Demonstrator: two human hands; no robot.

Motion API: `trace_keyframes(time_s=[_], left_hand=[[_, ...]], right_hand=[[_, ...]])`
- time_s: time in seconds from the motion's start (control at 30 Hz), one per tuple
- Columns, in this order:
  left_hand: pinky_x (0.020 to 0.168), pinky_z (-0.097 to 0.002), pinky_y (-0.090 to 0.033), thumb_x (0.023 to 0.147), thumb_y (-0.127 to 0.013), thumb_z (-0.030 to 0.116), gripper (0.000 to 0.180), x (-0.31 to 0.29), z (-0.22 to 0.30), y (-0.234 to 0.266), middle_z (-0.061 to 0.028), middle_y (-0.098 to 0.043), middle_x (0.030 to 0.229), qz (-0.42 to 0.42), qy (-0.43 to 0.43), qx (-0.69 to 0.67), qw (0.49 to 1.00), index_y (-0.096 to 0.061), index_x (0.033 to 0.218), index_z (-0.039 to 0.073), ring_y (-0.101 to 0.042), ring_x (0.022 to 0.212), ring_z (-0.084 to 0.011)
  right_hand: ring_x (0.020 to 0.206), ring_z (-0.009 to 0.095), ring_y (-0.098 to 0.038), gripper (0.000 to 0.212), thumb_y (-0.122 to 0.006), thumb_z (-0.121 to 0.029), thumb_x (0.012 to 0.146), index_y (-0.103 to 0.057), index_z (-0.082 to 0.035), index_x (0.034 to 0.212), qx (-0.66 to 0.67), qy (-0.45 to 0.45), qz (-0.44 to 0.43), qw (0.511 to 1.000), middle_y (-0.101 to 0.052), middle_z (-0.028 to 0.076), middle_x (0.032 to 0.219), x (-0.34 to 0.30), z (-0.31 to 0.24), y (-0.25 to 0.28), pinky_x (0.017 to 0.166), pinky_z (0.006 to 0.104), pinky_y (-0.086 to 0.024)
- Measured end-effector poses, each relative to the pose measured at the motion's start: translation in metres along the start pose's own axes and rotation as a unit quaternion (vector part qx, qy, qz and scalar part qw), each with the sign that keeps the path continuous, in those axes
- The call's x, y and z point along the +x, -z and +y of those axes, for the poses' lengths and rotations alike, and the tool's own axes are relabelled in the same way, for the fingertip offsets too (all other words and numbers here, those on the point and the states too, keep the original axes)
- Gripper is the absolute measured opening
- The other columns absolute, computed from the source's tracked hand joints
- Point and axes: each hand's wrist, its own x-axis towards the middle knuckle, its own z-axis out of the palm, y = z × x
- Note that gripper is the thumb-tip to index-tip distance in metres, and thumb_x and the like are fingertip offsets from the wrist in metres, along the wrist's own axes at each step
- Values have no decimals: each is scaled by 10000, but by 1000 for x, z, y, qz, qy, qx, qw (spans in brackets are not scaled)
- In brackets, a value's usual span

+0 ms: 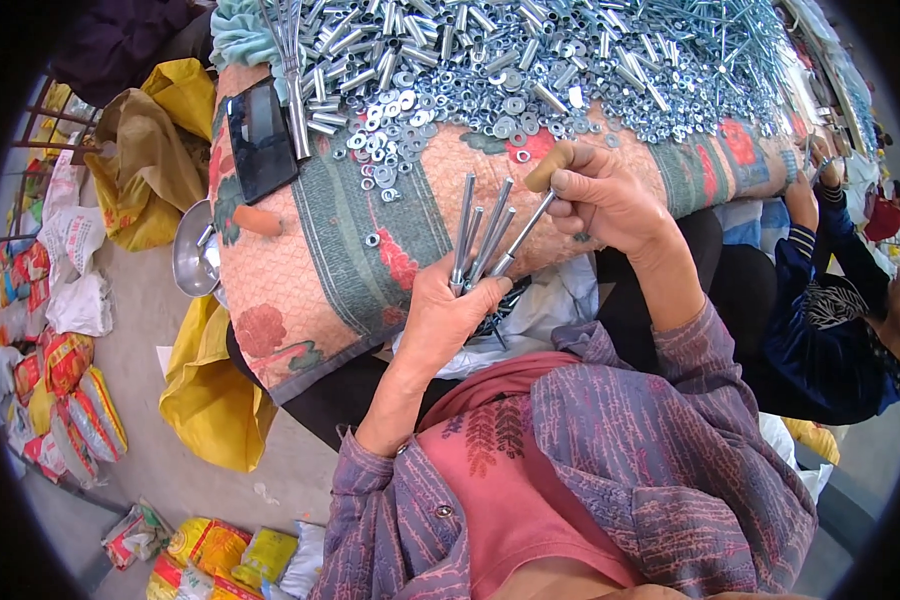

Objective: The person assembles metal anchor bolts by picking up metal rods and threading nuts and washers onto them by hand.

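My left hand (440, 318) is closed around several metal anchor bolts (467, 240), their shanks fanned out upward. My right hand (615, 200) pinches the upper end of another anchor bolt (526, 232), which slants down to the bundle beside my left thumb. A tan finger cot (552, 165) covers a fingertip of the right hand. Beyond both hands lie loose washers (395, 115) and a heap of tubular metal sleeves (420, 50). A single nut (373, 240) rests on the patterned cloth (260, 270), left of the bundle.
A dark phone (261, 140) and an orange finger cot (258, 220) lie at the left of the table. Below its edge is a metal bowl (192, 250). Thin rods (710, 45) are heaped at the far right. Another person (820, 300) sits to my right; yellow sacks (210, 385) are on the floor.
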Motion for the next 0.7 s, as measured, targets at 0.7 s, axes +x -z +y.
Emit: trace_keyframes(time_s=[0.7], left_hand=[[310, -184, -247, 845, -604, 208, 204, 14, 12, 3, -95, -593, 634, -19, 27, -215, 976, -566, 842, 8, -439, 369, -86]], right_hand=[[591, 75, -540, 166, -534, -117, 891, -633, 5, 944, -219, 282, 134, 924, -561, 31, 715, -21, -14, -52, 516, 207, -450]])
